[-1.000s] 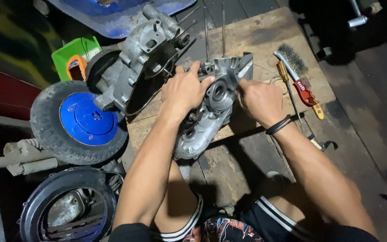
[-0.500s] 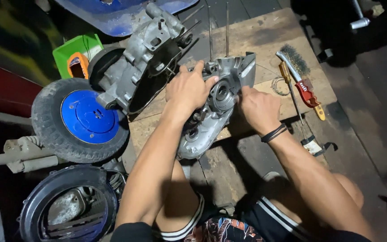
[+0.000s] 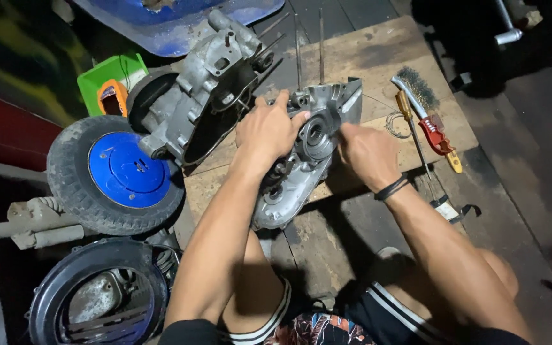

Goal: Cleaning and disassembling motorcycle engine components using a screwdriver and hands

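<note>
A grey metal engine case half (image 3: 314, 137) lies tilted on a wooden board (image 3: 378, 57). My left hand (image 3: 268, 130) rests on its upper left part, fingers curled over the rim. My right hand (image 3: 367, 152) presses against the case's right side, fingertips near the round bearing hole. A black band circles my right wrist. Two thin metal studs stick up from the case's far end.
A second, larger engine case (image 3: 206, 83) leans at the board's left. A small wheel with a blue rim (image 3: 119, 172) lies beside it. A wire brush (image 3: 413, 89), a red-handled tool (image 3: 436, 134) and a screwdriver (image 3: 410, 121) lie at right. A green box (image 3: 107, 80) sits behind; a round black cover (image 3: 94, 297) lies below.
My left hand slid up toward the case's top edge. My right hand shifted in closer to the bearing hole. The view moved slightly.
</note>
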